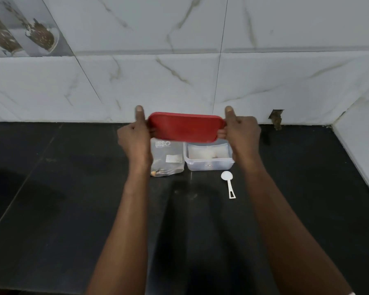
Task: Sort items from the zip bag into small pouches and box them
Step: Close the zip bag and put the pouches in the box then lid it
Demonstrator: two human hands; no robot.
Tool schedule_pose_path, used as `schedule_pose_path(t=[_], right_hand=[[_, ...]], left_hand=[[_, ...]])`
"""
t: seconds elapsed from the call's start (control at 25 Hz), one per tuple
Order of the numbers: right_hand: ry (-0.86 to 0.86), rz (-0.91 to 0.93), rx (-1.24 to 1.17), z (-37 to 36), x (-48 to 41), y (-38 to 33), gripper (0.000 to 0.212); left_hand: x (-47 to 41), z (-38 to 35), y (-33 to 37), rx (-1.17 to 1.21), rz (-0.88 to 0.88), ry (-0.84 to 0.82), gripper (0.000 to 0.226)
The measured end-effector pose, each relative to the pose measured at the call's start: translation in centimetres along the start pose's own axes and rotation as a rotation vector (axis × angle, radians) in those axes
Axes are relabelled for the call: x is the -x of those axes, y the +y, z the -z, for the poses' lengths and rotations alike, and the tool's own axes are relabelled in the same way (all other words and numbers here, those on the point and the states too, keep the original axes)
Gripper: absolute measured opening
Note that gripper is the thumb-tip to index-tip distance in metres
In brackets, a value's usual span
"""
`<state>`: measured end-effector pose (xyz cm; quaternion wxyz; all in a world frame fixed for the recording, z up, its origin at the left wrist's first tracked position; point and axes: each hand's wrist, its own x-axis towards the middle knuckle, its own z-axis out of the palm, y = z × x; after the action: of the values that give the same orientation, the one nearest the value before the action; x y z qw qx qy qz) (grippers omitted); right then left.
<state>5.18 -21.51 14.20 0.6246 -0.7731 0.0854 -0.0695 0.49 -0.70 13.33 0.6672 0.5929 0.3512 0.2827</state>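
Black counter: left hand [134, 135] and right hand [242, 132] gripped the red lid's [184, 126] short ends above the box [209, 162], which lay nearer the right hand.

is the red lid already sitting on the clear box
No, both hands, left hand and right hand, hold the red lid above the open clear box.

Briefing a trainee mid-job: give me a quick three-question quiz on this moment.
1. True or false: the red lid is already closed on the clear box.
2. What lies just left of the box? A) zip bag B) knife C) cup
3. Fill in: the left hand and right hand each grip one ____ of the lid.
Key: 1 false; 2 A; 3 end.
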Motion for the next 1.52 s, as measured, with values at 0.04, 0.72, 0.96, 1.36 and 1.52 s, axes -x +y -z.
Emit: schedule_pose_path(t=[0.04, 0.72, 0.96, 1.36, 1.52], right_hand=[[0.042, -0.003, -0.021, 0.9, -1.1, 0.1, 0.049], [0.102, -0.015, 0.366, 2.6, -3.9, 10.4, 0.018], [0.073, 0.000, 0.364, 2.4, -4.0, 11.0, 0.016], [0.036, -0.065, 0.317, 2.4, -4.6, 11.4, 0.019], [0.037, -0.058, 0.307, 2.3, -4.5, 11.5, 0.018]], left_hand=[[0.0, -1.4, -0.2, 0.049, 0.038, -0.047, 0.047], [3.3, -7.5, -8.2, -0.647, -0.034, -0.038, 0.024], [2.4, -6.9, -8.7, -0.638, -0.040, -0.078, 0.024], [1.7, -7.0, -8.7, -0.553, 0.095, -0.133, 0.022], [1.0, -7.1, -8.9, -0.554, 0.094, -0.144, 0.022]])
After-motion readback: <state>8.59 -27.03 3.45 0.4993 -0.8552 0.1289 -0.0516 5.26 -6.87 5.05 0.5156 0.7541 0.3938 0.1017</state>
